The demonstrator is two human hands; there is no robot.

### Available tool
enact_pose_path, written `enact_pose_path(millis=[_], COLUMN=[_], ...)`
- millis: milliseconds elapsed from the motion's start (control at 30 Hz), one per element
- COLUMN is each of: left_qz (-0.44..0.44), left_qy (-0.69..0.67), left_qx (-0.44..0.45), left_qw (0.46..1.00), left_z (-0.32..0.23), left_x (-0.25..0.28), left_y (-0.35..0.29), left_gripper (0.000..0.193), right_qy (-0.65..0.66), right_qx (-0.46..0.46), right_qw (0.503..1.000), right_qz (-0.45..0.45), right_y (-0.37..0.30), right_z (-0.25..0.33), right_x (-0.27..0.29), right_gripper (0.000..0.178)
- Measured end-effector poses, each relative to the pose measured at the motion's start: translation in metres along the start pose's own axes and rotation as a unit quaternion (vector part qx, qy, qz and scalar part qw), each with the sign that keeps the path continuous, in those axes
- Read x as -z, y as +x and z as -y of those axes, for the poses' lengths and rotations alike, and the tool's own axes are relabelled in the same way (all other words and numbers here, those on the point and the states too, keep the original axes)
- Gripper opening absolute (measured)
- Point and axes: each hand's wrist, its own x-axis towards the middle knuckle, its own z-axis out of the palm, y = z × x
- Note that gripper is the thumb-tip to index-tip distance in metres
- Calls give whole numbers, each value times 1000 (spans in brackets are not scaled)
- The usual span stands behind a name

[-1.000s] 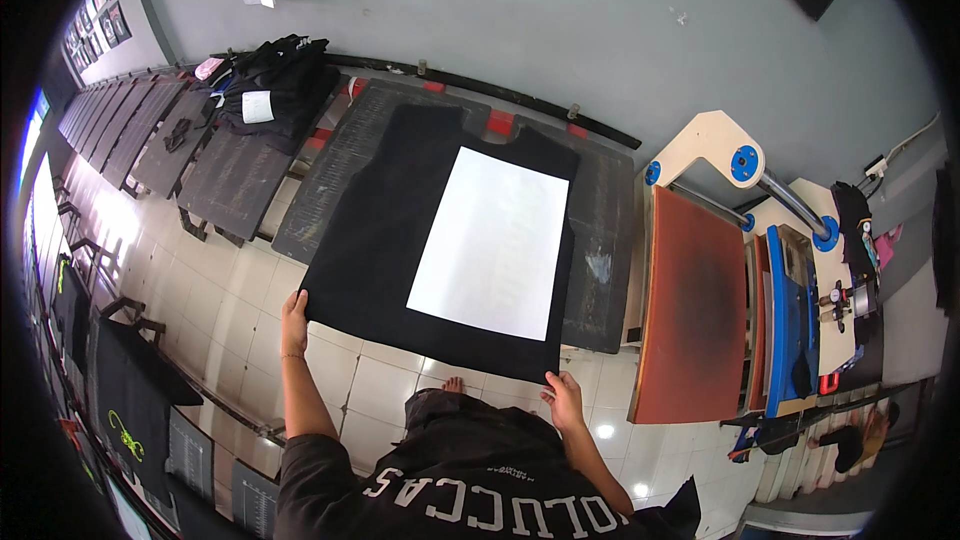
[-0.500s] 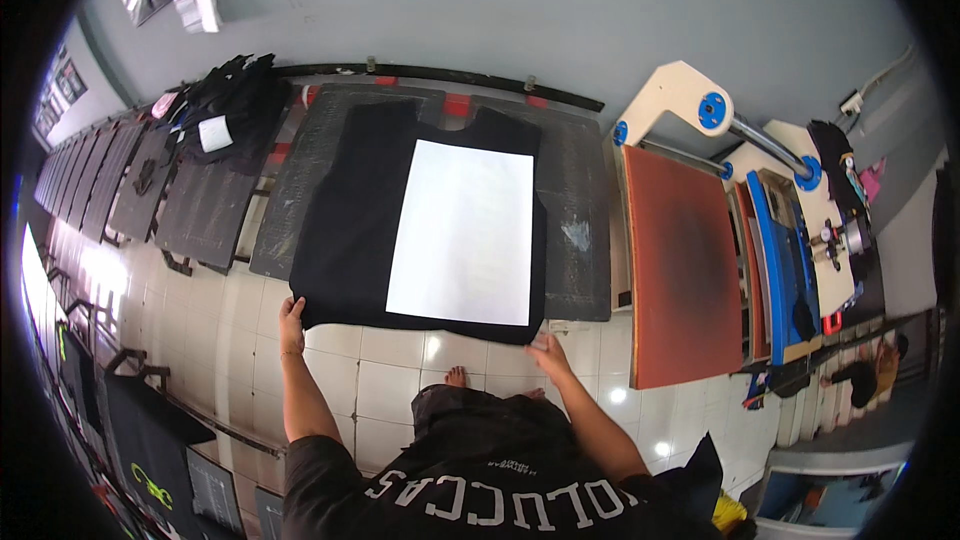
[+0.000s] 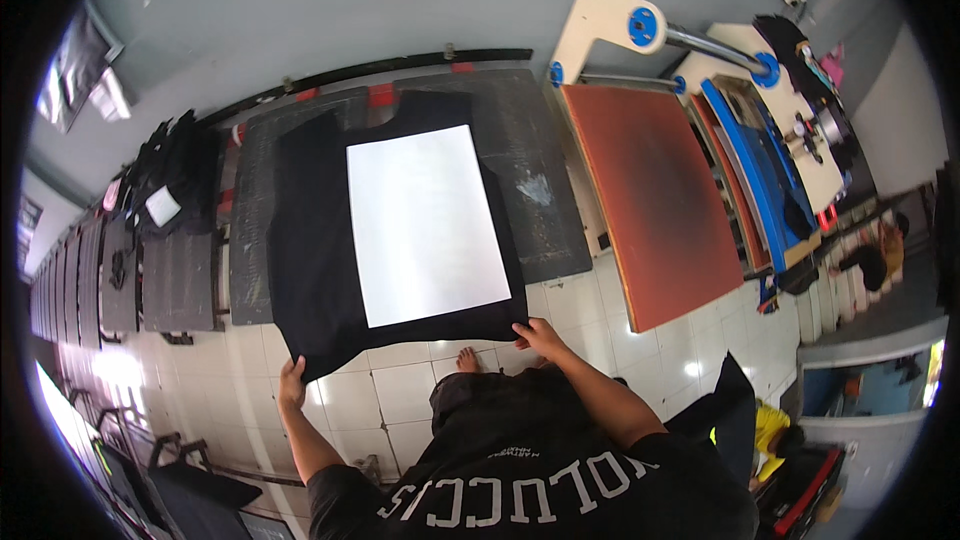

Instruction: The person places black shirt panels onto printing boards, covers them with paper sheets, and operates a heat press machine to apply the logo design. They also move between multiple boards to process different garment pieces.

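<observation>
A black fabric panel [image 3: 310,240], shaped like the body of a shirt with a neck cutout, lies over dark grey boards [image 3: 540,210]. On its middle and right part rests a large white rectangular sheet [image 3: 425,230]. My left hand [image 3: 293,380] pinches the panel's near left corner, my right hand [image 3: 540,338] its near right corner. Between them the hem hangs past the boards' near edge, slightly lifted and wavy.
To the right stands a heat press with a reddish-brown platen [image 3: 655,205] and a blue frame [image 3: 755,170]. Dark garments [image 3: 170,165] are heaped on the left boards. At far right a person [image 3: 875,255] sits; a yellow-clothed person [image 3: 770,440] is at lower right.
My view has swung to the right. The panel's near left corner is pulled lower toward me, still in my left hand; my right hand keeps hold of the other corner.
</observation>
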Motion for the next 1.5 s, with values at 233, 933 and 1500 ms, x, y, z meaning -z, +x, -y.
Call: enact_pose_path(millis=[233, 933, 1500], left_qz=[-177, 690, 724], left_qy=[173, 421, 490], left_qx=[24, -41, 201], left_qw=[969, 587, 441], left_z=[-4, -8, 206], left_x=[-2, -514, -649], left_y=[-5, -49, -203], left_gripper=[36, 28, 35], right_qy=[-10, 415, 615], right_qx=[38, -62, 117], right_qw=[999, 503, 403], right_qz=[-10, -756, -668], right_y=[-29, -317, -292], right_z=[1, -153, -163], right_x=[-10, 50, 4], right_gripper=[36, 20, 26])
